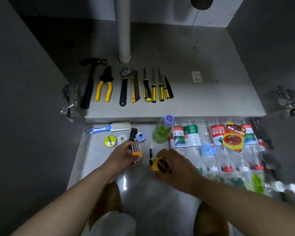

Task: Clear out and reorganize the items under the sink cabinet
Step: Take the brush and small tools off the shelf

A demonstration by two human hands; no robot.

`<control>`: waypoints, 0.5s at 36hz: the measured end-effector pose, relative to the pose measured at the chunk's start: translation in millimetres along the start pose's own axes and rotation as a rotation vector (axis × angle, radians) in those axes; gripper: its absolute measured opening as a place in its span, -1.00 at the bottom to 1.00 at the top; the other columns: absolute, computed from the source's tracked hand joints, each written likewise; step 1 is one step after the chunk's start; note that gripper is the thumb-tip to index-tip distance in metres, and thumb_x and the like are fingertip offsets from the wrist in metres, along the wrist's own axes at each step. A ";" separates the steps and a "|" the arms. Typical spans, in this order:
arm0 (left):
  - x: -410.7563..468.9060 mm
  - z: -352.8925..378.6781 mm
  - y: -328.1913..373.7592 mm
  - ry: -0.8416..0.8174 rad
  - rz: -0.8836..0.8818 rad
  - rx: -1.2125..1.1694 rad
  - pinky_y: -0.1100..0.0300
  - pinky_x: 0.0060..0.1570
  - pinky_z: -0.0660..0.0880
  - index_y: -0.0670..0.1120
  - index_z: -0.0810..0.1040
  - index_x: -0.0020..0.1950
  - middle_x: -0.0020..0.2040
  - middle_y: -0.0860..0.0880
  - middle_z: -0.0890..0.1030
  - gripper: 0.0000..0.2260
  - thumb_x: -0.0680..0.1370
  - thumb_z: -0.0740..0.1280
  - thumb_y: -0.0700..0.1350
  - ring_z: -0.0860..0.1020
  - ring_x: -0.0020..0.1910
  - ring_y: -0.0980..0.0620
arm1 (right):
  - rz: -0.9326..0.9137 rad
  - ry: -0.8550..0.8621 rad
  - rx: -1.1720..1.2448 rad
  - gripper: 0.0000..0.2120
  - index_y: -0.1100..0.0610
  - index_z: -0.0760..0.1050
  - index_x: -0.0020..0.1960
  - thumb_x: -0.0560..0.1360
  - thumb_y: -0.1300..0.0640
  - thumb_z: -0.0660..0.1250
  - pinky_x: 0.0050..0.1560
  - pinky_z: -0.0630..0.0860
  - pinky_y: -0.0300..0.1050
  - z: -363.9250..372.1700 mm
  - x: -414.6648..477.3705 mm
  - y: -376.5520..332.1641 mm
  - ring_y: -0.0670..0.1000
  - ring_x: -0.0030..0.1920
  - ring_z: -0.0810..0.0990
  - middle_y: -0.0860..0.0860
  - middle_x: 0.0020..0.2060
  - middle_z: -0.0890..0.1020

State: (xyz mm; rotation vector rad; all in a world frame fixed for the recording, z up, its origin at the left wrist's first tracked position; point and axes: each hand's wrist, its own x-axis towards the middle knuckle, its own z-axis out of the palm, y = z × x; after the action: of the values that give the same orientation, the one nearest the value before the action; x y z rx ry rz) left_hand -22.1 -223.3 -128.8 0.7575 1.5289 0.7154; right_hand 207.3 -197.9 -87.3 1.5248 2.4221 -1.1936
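Tools lie in a neat row on the grey cabinet floor (pixel 203 96) under the sink, near its front edge. From left to right they are a black hammer (pixel 90 82), pliers with yellow handles (pixel 105 87), a black wrench (pixel 124 87), a yellow and black cutter knife (pixel 136 87), a few yellow and black screwdrivers (pixel 147 92) and a thin black pointed tool (pixel 169 88). They lie side by side, handles toward the person. A white pipe (pixel 123 31) comes down to the cabinet floor just behind the wrench. A small white sticker (pixel 196 76) sits well apart to the right.

More things are on the shiny grey room floor (pixel 95 150) in front of the cabinet. The left hand (pixel 124 155) holds a small clear case with an orange bar (pixel 137 150). Its fingers curl round the case, so its grip is closed on it. The right hand (pixel 175 166) has its grip closed round a round yellow tape measure (pixel 160 165), and a black strap (pixel 150 153) sticks out from the tape measure toward the cabinet. The two hands are near each other, low over the room floor.

Just past the left hand are a yellow-green round roll (pixel 110 141), a little white roll (pixel 122 138), a black part (pixel 133 133) and a blue plastic part (pixel 140 137). A blue and white brush (pixel 109 128) lies behind them, beside the cabinet edge. To the right stands a clear bottle with a purple cap (pixel 162 132), with green stuff inside. Beside it a row of clear plastic bottles (pixel 192 138) lies flat, side by side. A red and yellow packet (pixel 233 137) rests on top of them.
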 end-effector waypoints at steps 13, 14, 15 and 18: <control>23.8 13.4 -38.9 0.097 0.049 0.475 0.50 -0.25 0.30 0.03 0.52 0.15 -0.08 0.14 0.61 -0.72 0.49 0.50 -0.10 0.55 -0.09 0.19 | 0.324 0.121 -0.213 -0.64 -0.06 0.32 0.38 0.60 0.07 0.25 0.06 0.63 0.12 69.9 42.6 9.5 0.17 0.03 0.65 0.10 0.30 0.41; 24.6 16.2 -40.9 0.103 0.060 0.463 0.50 -0.26 0.32 0.04 0.52 0.12 -0.10 0.16 0.61 -0.74 0.49 0.50 -0.11 0.56 -0.11 0.21 | 0.330 0.123 -0.223 -0.67 -0.04 0.34 0.36 0.61 0.11 0.25 0.05 0.64 0.11 69.6 45.0 9.8 0.17 0.02 0.65 0.11 0.33 0.39; 25.3 19.1 -42.0 0.106 0.072 0.453 0.49 -0.25 0.35 0.04 0.51 0.10 -0.12 0.17 0.62 -0.75 0.50 0.49 -0.11 0.57 -0.11 0.22 | 0.336 0.122 -0.228 -0.67 -0.03 0.34 0.36 0.62 0.14 0.24 0.04 0.64 0.09 69.2 46.8 10.7 0.16 0.02 0.66 0.12 0.37 0.37; 28.6 26.6 -41.3 0.115 0.105 0.451 0.26 -0.13 0.52 0.03 0.48 0.10 -0.11 0.12 0.64 -0.76 0.50 0.47 -0.11 0.61 -0.08 0.11 | 0.352 0.122 -0.245 -0.60 -0.01 0.24 0.42 0.63 0.19 0.23 0.01 0.65 0.05 68.2 49.3 14.2 0.12 0.01 0.66 0.16 0.43 0.34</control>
State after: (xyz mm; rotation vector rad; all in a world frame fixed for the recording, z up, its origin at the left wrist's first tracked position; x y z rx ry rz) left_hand 0.1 -224.6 -181.1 1.1552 1.7929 0.4986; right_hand 169.4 -200.1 -163.7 1.8829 2.1396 -0.7314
